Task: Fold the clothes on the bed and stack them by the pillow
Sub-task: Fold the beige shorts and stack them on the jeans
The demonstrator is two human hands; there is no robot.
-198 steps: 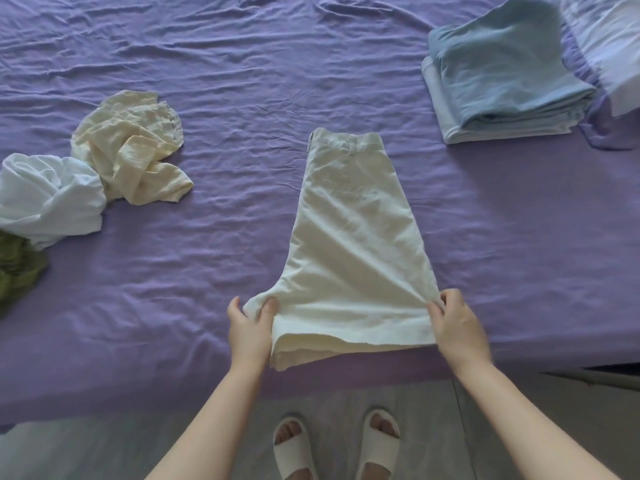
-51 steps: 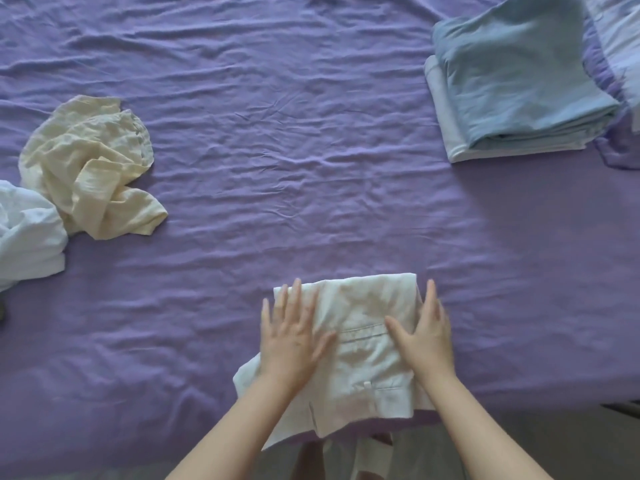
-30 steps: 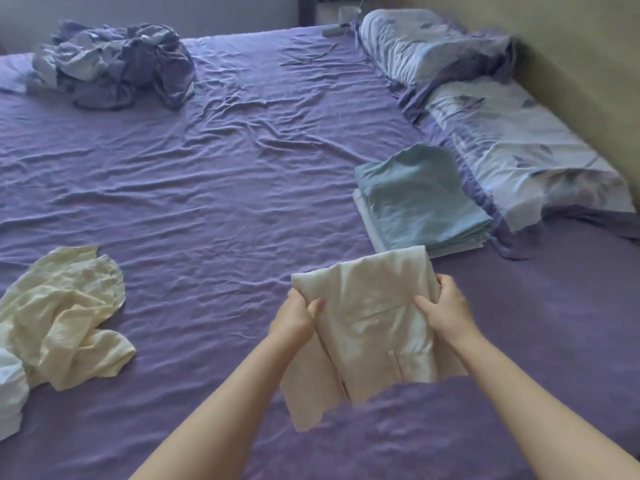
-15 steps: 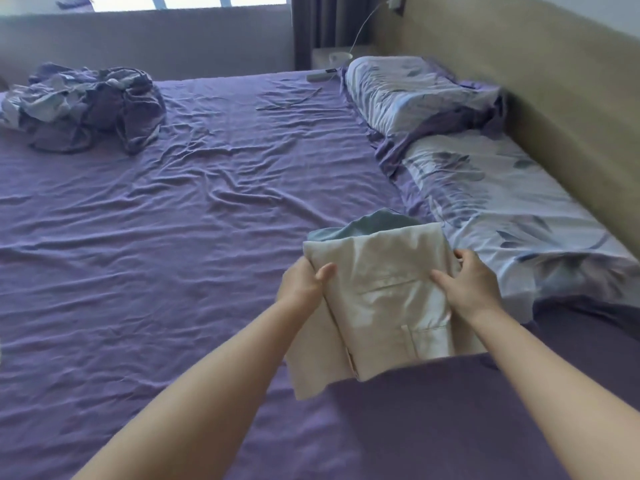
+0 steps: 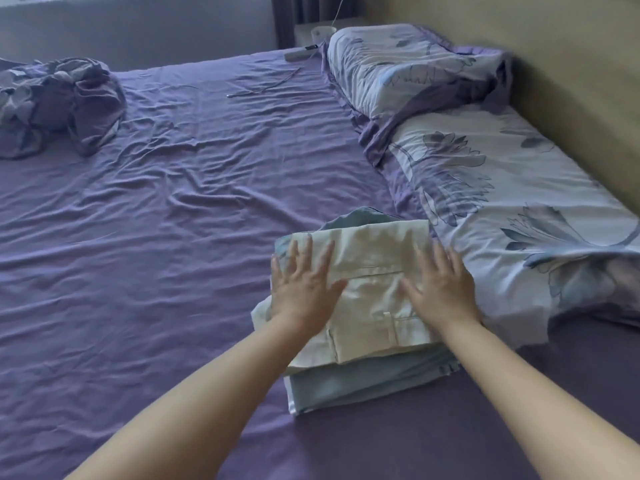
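Observation:
The folded cream shorts (image 5: 370, 292) lie on top of the folded light-blue clothes (image 5: 349, 379), a stack on the purple sheet right beside the near floral pillow (image 5: 502, 209). My left hand (image 5: 301, 289) presses flat on the left part of the shorts with its fingers spread. My right hand (image 5: 440, 285) lies flat on the right part, fingers straight. Neither hand grips the cloth. A flap of the shorts sticks out at the stack's left edge.
A second floral pillow (image 5: 405, 67) sits further back against the wooden headboard (image 5: 571, 64). A crumpled purple blanket (image 5: 55, 102) lies at the far left. A cable (image 5: 263, 86) and a remote lie near the far pillow. The wrinkled purple sheet (image 5: 156, 237) spreads out to the left.
Both hands carried the folded shorts from the bed's near edge to the blue stack, set them down on it, let go and now press flat on top.

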